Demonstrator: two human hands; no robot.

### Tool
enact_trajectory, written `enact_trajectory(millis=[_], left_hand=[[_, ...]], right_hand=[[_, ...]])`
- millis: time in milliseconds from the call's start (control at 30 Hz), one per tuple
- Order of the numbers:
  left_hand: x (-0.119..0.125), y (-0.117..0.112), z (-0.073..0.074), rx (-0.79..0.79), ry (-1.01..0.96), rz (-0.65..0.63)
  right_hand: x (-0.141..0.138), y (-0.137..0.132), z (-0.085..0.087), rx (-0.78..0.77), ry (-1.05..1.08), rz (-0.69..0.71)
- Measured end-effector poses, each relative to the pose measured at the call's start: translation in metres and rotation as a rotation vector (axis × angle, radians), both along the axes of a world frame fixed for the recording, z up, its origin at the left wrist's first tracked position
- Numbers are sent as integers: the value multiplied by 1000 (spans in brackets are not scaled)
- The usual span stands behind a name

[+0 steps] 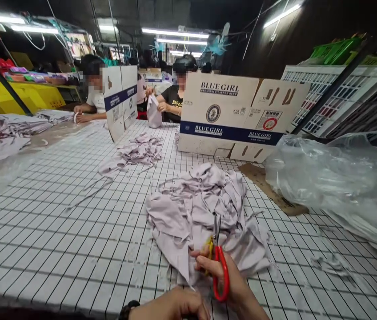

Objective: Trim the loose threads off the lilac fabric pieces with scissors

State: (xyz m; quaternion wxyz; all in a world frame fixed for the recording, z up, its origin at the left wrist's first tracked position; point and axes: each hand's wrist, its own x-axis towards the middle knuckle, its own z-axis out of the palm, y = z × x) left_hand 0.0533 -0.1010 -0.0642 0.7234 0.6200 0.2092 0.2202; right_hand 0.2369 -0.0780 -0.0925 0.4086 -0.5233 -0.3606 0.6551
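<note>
A pair of scissors (221, 275) with red handles is in my right hand (237, 278). Its slim blades point away from me, slightly apart, over the cloth; something yellow shows beside the pivot. My left hand (173, 306), with a dark band at the wrist, is closed at the bottom edge. A tapering corner of a pale lilac cloth piece (178, 255) runs down to its curled fingers, which are partly hidden. Just beyond both hands lies a crumpled heap of the same cloth pieces (205, 191), with thin straps sticking out.
A smaller cloth pile (142, 149) lies farther off on the grid-patterned table (85, 235). Printed cardboard sheets (222, 111) stand across the far side. Clear plastic bags (335, 173) lie at right, by brown cardboard (275, 191). Co-workers (171, 100) sit opposite, handling cloth.
</note>
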Motion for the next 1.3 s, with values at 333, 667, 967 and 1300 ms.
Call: enact_trajectory(millis=[333,667,967,1300], left_hand=[[9,-80,-54,-463,-116,121],[17,-99,-74,-540,-165,261],[18,-63,-58,-394,80,630],[14,-48,-63,-268,142,812]], right_hand=[[14,-58,-9,-96,-214,111],[-13,-85,-21,44,-510,183],[-16,-99,-28,1006,-1021,88],[1,-68,-33,475,-699,43]])
